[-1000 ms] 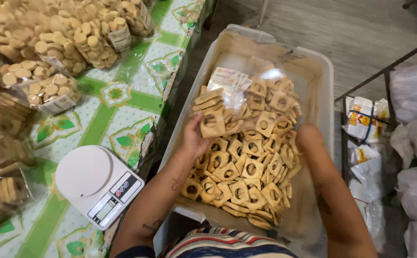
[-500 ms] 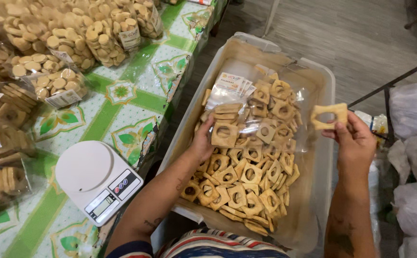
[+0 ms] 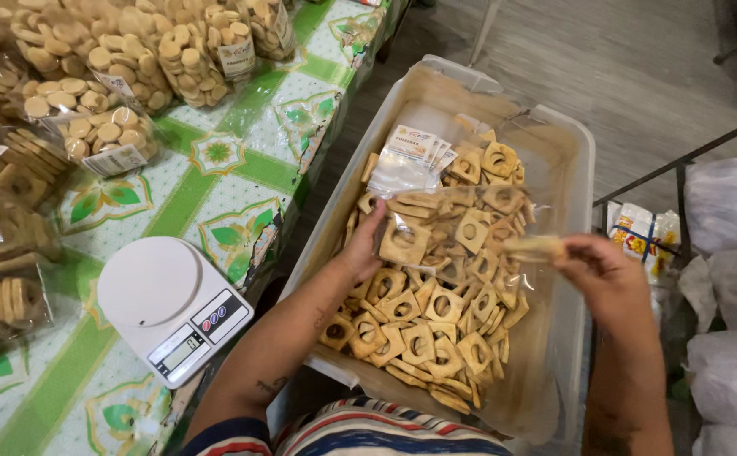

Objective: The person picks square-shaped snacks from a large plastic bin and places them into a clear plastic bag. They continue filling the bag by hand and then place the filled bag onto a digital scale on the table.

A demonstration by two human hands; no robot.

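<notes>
From the head view: the left hand point(image 3: 364, 245) was down in the clear plastic bin point(image 3: 575, 169), fingers pinching a clear bag point(image 3: 436, 224) with square ring biscuits inside. The right hand point(image 3: 609, 279) hovered over the bin's right side, fingers clamped on one biscuit point(image 3: 536, 247), just right of the bag. Loose square biscuits point(image 3: 423, 338) lay heaped below both hands. Well left of the fingers, a white kitchen scale point(image 3: 170, 308) sat on the patterned worktop point(image 3: 216, 181), packed biscuit bags point(image 3: 107, 76) beyond it.

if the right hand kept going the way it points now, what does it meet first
Probably the clear bag that the left hand holds open: the right hand points left, cookie leading, right at the bag's mouth. Depth is unclear.
</notes>
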